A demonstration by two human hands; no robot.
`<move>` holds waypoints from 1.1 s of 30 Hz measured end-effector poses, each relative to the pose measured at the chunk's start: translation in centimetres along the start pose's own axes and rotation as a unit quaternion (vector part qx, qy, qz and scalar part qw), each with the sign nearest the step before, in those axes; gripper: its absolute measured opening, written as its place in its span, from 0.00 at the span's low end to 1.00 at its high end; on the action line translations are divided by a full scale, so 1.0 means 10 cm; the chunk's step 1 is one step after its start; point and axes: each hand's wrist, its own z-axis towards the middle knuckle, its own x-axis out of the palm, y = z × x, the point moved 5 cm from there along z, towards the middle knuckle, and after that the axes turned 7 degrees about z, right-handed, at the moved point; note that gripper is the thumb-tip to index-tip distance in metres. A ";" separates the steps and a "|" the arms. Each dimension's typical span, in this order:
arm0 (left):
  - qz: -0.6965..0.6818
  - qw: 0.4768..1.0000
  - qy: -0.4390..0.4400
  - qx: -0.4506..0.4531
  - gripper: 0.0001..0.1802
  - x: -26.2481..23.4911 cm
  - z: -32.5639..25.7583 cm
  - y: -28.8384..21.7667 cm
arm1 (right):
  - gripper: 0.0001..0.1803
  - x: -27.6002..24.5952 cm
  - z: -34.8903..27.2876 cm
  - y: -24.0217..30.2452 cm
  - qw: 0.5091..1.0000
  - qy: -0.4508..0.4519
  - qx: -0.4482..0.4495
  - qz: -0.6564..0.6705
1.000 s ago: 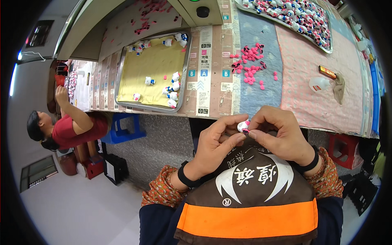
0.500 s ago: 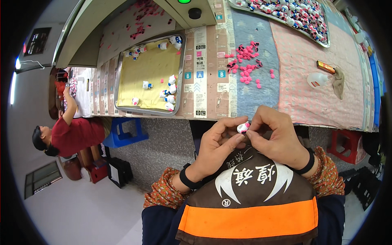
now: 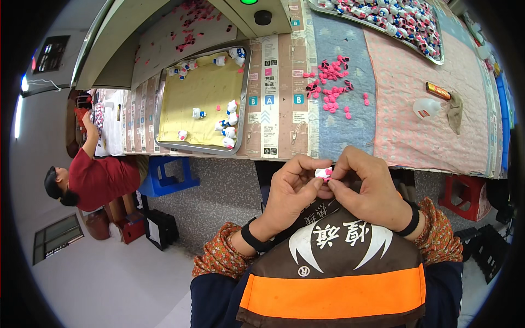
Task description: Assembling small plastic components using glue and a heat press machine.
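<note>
Between my two hands, just off the table's front edge, is a small white figurine head (image 3: 322,173) with pink on its right side. My left hand (image 3: 295,188) is closed, thumb and fingers pinching the white part. From the other side, the thumb and forefinger of my right hand (image 3: 363,183) press on the pink part; whether that is a separate piece I cannot tell. Beyond my hands, a loose pile of small pink pieces (image 3: 330,90), some with black, lies on the blue cloth (image 3: 350,128).
A metal tray (image 3: 197,147) lined with yellow cloth holds several white-and-blue figurines. Another tray (image 3: 383,30), heaped with figurines, stands far right. A clear bottle (image 3: 425,108) and a tube (image 3: 438,91) lie on the pink cloth. A beige machine housing (image 3: 265,22) overhangs the left. A co-worker (image 3: 104,177) sits at left.
The figurine head has turned in my fingers, showing more pink toward me, and sits slightly lower. Both hands keep their pinch. The co-worker's arm has shifted.
</note>
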 end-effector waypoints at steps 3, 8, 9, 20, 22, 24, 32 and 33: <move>0.010 1.000 -0.001 0.010 0.14 0.00 0.01 0.02 | 0.10 0.00 -0.01 0.01 1.000 -0.002 0.009 -0.006; 0.032 0.999 -0.006 0.027 0.15 0.00 0.00 0.01 | 0.11 0.02 0.00 0.03 1.000 -0.016 0.003 -0.021; 0.037 0.999 -0.008 0.033 0.15 0.00 0.00 0.01 | 0.11 0.02 0.00 0.02 1.000 -0.017 0.004 -0.024; 0.019 0.999 0.046 0.018 0.15 -0.03 0.03 0.01 | 0.14 0.00 0.03 -0.01 0.998 -0.008 0.054 0.025; 0.012 0.998 0.045 0.035 0.14 -0.04 0.03 -0.02 | 0.13 -0.01 0.05 -0.01 0.999 0.001 0.048 0.016; -0.023 0.999 0.041 0.005 0.14 -0.04 -0.02 -0.01 | 0.12 -0.01 0.05 0.01 0.996 0.001 0.076 0.045; -0.050 0.995 0.087 -0.009 0.13 0.05 -0.03 0.12 | 0.13 -0.04 -0.02 -0.16 0.964 0.047 0.197 0.172; -0.069 0.993 0.093 -0.010 0.13 0.08 -0.03 0.10 | 0.12 -0.06 -0.04 -0.18 0.968 0.044 0.177 0.170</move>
